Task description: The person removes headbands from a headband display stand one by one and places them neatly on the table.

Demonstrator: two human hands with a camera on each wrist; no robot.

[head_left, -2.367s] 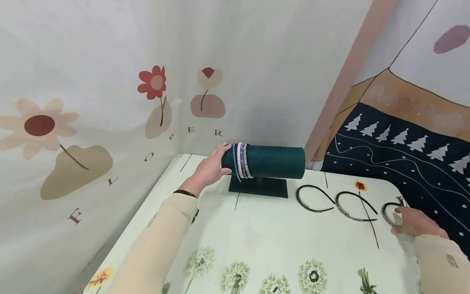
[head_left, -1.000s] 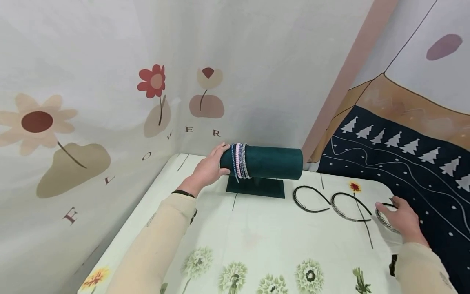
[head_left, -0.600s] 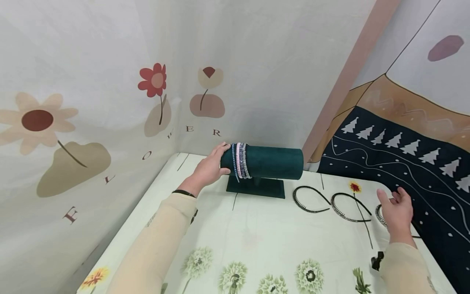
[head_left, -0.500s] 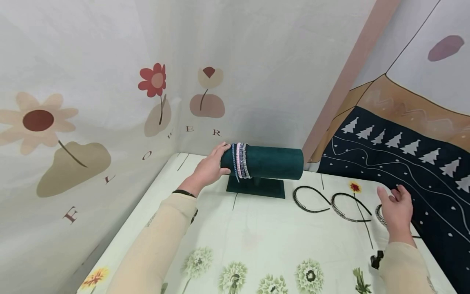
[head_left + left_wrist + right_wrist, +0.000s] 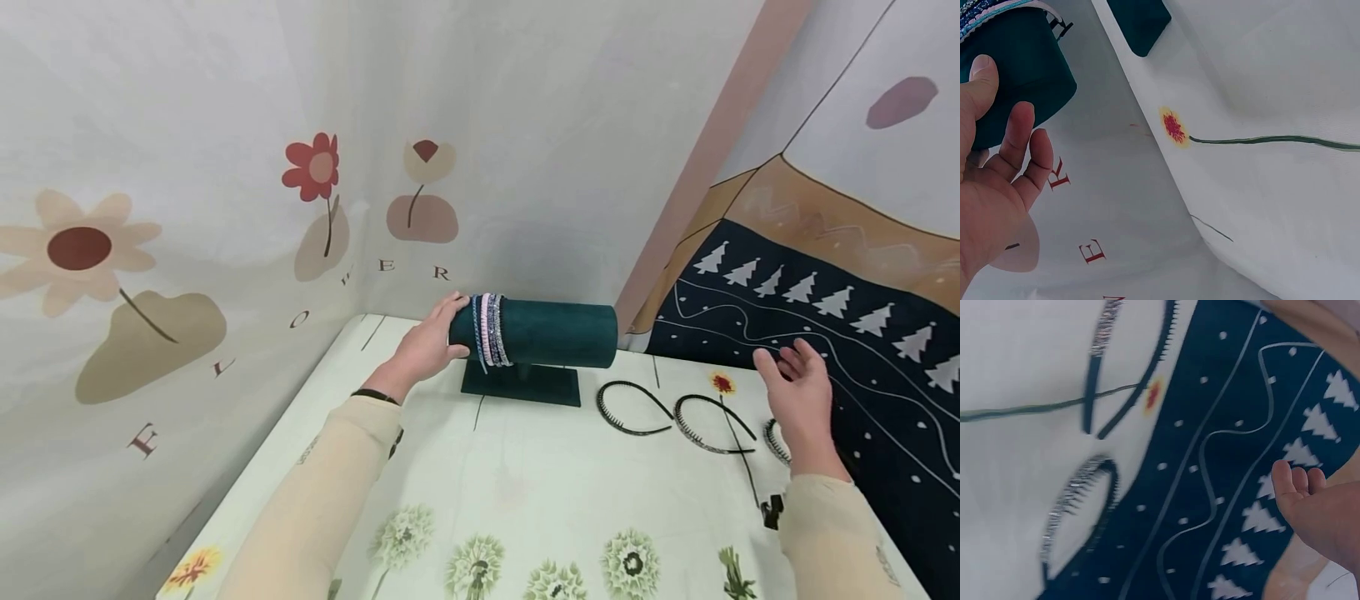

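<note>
At the back of the table, my left hand (image 5: 427,342) grips the left end of a dark green velvet bracelet display stand (image 5: 558,333). The left wrist view shows the thumb (image 5: 984,81) on the near face of the roll. Several bracelets (image 5: 491,329) in blue, pink and silver circle the roll beside that hand. My right hand (image 5: 802,408) hangs in the air with loosely bent fingers and nothing in them. Just below it lies a toothed headband (image 5: 1054,522), partly hidden by the hand in the head view.
Two more black toothed headbands lie in a row on the floral tablecloth (image 5: 525,475), a left one (image 5: 602,408) and a middle one (image 5: 678,417). A pale curtain (image 5: 540,167) rises behind the stand. Dark blue cloth (image 5: 862,400) with printed trees borders the table's right side.
My right hand was at the rightmost headband; it has let go, leaving it on the table, and has risen away. My left hand has kept its grip on the stand.
</note>
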